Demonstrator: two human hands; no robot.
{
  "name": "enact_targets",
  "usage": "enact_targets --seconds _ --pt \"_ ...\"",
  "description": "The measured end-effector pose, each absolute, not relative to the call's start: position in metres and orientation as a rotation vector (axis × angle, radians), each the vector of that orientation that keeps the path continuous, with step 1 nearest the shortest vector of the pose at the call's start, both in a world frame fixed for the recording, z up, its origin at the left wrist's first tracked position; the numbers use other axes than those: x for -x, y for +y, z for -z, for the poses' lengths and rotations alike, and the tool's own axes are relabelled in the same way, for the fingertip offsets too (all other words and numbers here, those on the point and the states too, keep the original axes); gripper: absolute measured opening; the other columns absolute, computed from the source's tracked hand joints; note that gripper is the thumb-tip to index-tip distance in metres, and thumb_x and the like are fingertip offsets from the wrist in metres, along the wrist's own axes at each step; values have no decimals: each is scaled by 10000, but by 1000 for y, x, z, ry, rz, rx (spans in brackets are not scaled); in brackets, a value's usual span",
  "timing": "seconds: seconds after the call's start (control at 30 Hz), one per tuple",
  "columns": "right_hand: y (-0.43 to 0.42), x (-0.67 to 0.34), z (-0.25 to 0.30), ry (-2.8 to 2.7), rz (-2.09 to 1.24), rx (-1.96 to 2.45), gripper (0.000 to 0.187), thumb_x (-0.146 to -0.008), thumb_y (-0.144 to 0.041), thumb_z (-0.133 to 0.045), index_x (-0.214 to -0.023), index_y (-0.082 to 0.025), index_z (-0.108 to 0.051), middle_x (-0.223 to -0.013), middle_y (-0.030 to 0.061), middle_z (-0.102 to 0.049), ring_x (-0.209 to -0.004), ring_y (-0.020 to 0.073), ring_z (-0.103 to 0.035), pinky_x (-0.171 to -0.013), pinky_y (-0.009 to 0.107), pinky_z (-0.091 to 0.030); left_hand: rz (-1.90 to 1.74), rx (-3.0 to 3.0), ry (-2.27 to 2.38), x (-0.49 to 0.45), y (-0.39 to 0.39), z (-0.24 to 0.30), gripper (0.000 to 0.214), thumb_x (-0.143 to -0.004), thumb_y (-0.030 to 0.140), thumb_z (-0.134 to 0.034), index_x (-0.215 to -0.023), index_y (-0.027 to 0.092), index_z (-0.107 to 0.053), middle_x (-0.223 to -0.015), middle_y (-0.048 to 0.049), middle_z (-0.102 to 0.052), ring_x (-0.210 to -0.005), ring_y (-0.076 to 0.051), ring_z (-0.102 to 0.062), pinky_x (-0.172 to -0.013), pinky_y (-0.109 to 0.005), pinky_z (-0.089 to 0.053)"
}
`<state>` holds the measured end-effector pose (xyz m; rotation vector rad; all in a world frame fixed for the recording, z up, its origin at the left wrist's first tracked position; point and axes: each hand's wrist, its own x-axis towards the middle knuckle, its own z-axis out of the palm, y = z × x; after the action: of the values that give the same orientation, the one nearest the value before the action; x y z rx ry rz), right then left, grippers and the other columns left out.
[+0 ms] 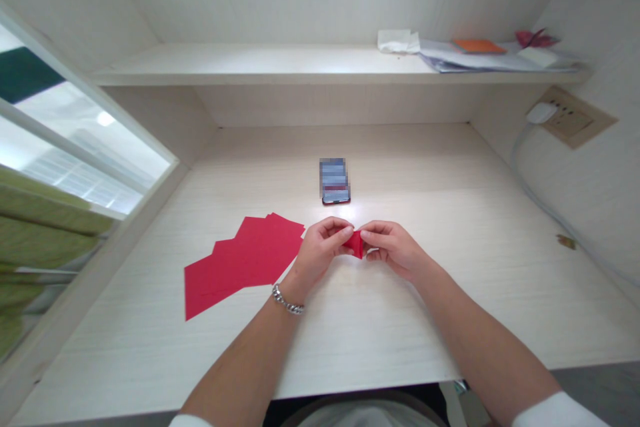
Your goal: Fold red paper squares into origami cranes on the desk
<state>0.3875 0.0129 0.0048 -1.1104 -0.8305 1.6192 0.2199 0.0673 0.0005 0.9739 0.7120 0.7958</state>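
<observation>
Between my two hands is a small folded piece of red paper (357, 245), held just above or on the desk. My left hand (325, 243), with a chain bracelet at the wrist, pinches its left side between thumb and fingers. On the opposite side, the thumb and fingertips of my right hand (390, 245) grip its right edge. The fingers partly cover the folded paper. Several flat red paper sheets (250, 253) lie fanned out and overlapping to the left, close beside my left hand.
A phone (335, 181) lies beyond my hands on the desk (425, 173). Above, a shelf (240, 60) carries a white tissue (398, 41), papers (450, 60) and an orange sheet (479, 47). A charger (541, 113) sits in the right wall socket, its cable (537, 197) trailing down the right side.
</observation>
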Motion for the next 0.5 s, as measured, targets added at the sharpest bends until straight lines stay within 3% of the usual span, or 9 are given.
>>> enact_targets --seconds 0.13,0.33,0.5 --pt "13 -385 -2 -902 -1549 1147 230 -750 -385 -717 -853 -179 -707 -764 29 -691 -676 145 -638 -584 254 -487 -796 -999 717 -219 68 1 266 -711 321 -759 -857 126 -651 -779 -39 -654 -672 -149 -630 -622 -311 -570" --pt "10 -378 1 -1223 -1047 1335 218 -819 -325 -627 -987 -210 -703 -910 58 -722 -794 198 -670 -684 329 -548 -821 -1197 834 -219 70 9 301 -735 383 -731 -888 133 -660 -826 -59 -674 -721 -160 -646 -638 -279 -559" --pt "8 -378 1 -1371 -890 1370 224 -808 -227 -607 -1010 -211 -702 -922 57 -734 -830 199 -691 -731 321 -563 -806 -1350 905 -220 71 15 315 -762 411 -701 -919 140 -659 -863 -78 -689 -729 -165 -658 -655 -275 -551"
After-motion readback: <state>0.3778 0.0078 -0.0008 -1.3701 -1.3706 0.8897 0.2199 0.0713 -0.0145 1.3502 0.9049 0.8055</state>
